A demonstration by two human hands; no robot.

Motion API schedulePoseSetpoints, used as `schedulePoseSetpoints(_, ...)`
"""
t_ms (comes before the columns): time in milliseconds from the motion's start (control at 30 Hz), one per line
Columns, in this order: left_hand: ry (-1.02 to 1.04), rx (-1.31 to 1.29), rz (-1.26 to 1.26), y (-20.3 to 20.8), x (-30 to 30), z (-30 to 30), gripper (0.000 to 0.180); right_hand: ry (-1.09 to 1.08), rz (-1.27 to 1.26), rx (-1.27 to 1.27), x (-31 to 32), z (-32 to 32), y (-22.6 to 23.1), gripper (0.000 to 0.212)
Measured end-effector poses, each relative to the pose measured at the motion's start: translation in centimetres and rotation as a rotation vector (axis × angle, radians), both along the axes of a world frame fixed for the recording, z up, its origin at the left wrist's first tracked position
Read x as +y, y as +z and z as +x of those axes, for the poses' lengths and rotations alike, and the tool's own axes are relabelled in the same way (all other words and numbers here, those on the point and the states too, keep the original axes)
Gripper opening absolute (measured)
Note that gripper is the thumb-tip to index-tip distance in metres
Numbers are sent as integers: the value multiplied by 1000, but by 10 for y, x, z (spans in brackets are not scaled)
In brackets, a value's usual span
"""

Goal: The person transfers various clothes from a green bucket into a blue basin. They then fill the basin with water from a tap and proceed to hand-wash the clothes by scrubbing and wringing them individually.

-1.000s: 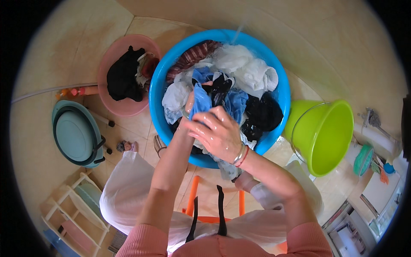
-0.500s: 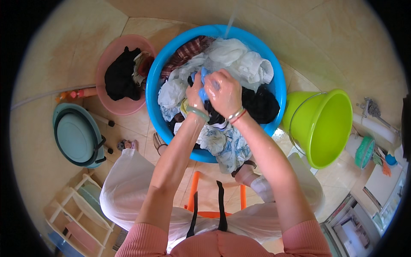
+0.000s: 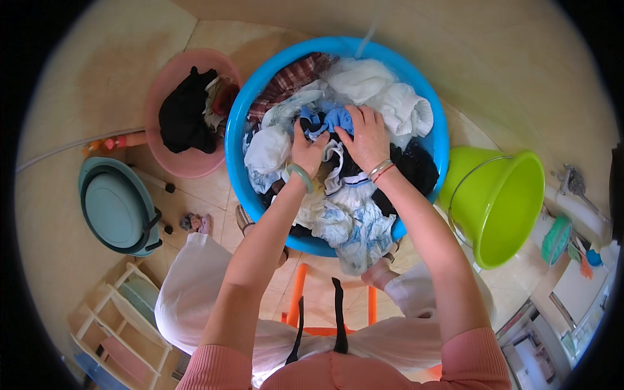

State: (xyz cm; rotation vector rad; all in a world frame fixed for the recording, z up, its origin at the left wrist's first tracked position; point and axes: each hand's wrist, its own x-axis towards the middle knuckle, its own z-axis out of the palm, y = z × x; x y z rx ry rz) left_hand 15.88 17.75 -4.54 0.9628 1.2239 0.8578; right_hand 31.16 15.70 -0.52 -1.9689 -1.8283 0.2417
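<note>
In a large blue basin [image 3: 235,175] full of wet laundry, a blue-and-black cloth [image 3: 338,119] lies bunched near the middle. My left hand [image 3: 308,151] rests at the near left side of this cloth, thumb and forefinger apart. On its right side lies my right hand [image 3: 368,140], fingers stretched over the blue part, thumb pointing left. Both hands look open and touch the cloth; some fingertips are hidden in its folds. Around them are white garments [image 3: 407,112], a red checked cloth [image 3: 286,83], a black garment [image 3: 416,170] and a blue-patterned white cloth [image 3: 367,229].
A thin stream of water [image 3: 368,40] falls at the basin's far rim. A pink basin [image 3: 156,97] with dark clothes stands left, above a grey-green folding basin [image 3: 117,208]. To the right leans a lime-green bucket [image 3: 510,208]. An orange stool [image 3: 297,296] is below me.
My hands have moved apart from a closed, pressed-together grip on the blue-and-black cloth. The cloth now lies spread wider on the laundry. The whole view has shifted slightly.
</note>
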Motion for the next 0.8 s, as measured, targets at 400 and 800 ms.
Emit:
schedulePoseSetpoints(400,-1003,1183,260,-41,32,18,38,-111,-371,-12,48,9,-82,38)
schedulePoseSetpoints(800,-136,-622,-694,42,38,-19,27,296,42,450,-39,-66,98,16)
